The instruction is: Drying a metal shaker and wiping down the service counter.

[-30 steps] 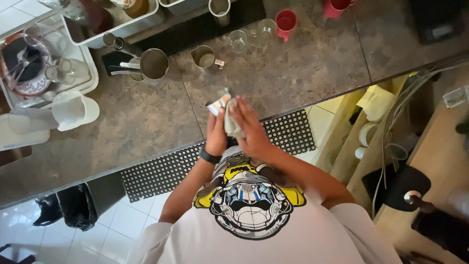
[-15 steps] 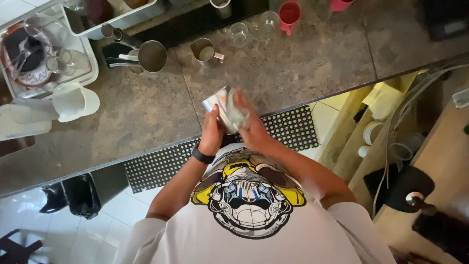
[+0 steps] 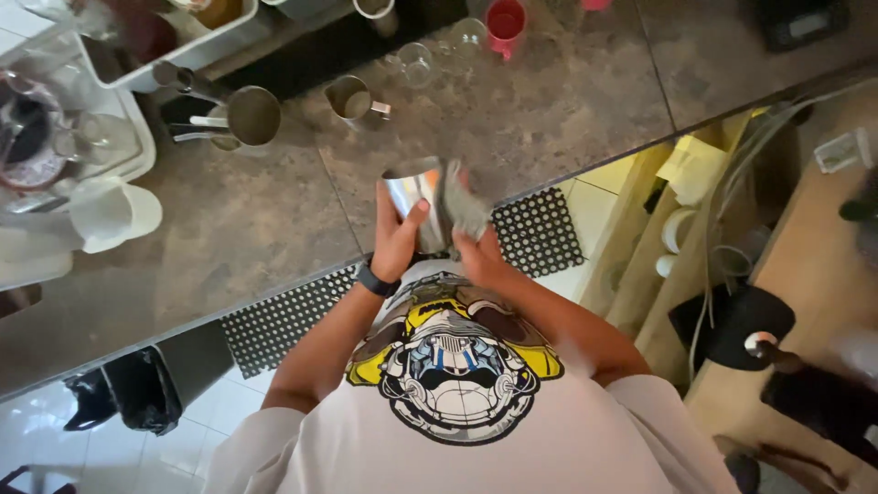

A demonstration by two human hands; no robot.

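Stone counter (image 3: 549, 110), 2 hands busy over it.
Left hand (image 3: 395, 240) wraps the steel pitcher (image 3: 412, 197); right hand (image 3: 477, 258) clutches a grey cloth (image 3: 460, 203) against it.

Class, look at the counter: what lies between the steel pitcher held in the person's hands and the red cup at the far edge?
In the head view, only bare mottled counter lies between the steel pitcher and the red cup; the clear glasses stand just left of that stretch.
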